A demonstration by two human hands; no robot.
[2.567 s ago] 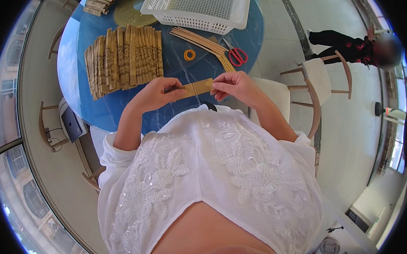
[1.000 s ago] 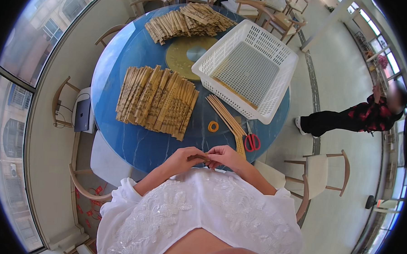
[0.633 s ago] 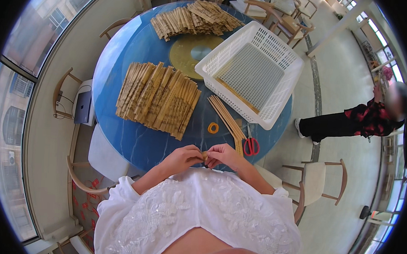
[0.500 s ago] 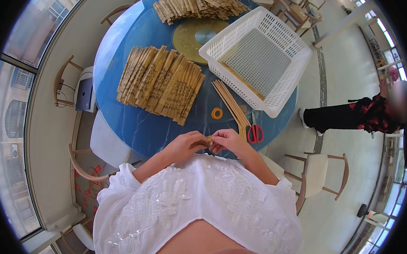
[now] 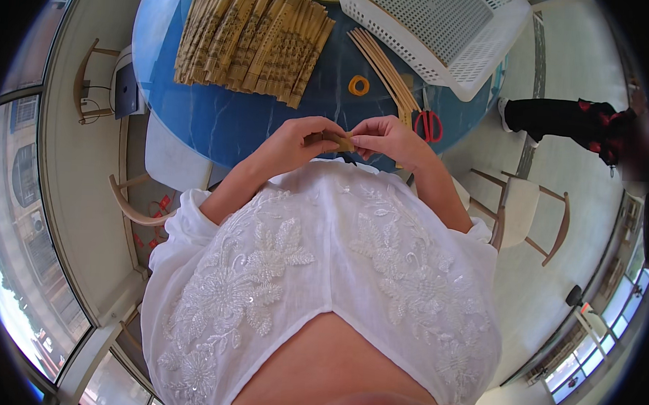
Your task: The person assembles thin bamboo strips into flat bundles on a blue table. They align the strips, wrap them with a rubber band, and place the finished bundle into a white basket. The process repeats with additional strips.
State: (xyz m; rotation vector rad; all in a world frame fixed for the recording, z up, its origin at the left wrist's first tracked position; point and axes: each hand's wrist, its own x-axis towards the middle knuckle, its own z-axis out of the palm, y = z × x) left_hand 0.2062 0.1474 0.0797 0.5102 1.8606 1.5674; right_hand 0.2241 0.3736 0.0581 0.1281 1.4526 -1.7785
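Close to the table's near edge, my left hand [image 5: 303,141] and my right hand [image 5: 390,139] meet in front of my white top. Fingers and thumbs pinch a small yellowish-tan flat piece [image 5: 346,143] between them; most of it is hidden, and its kind is unclear. Just beyond the hands lies a small ring-shaped roll of orange-yellow tape [image 5: 358,85]. Red-handled scissors [image 5: 428,126] rest beside my right hand, alongside a bundle of thin wooden sticks [image 5: 382,69]. Farther left, tan strips with dark patterns [image 5: 252,44], resembling folded fans, lie side by side in a pile.
A white perforated plastic basket [image 5: 466,84] stands at the far right of the round blue table [image 5: 226,129]. Chairs flank the table, one [image 5: 521,211] on the right. A laptop [image 5: 127,89] sits at the left. Another person [image 5: 560,122] stands off to the right.
The view has tilted downward, so the table and its contents appear higher. Both hands stay together at the small piece, more of which now shows between the fingers.
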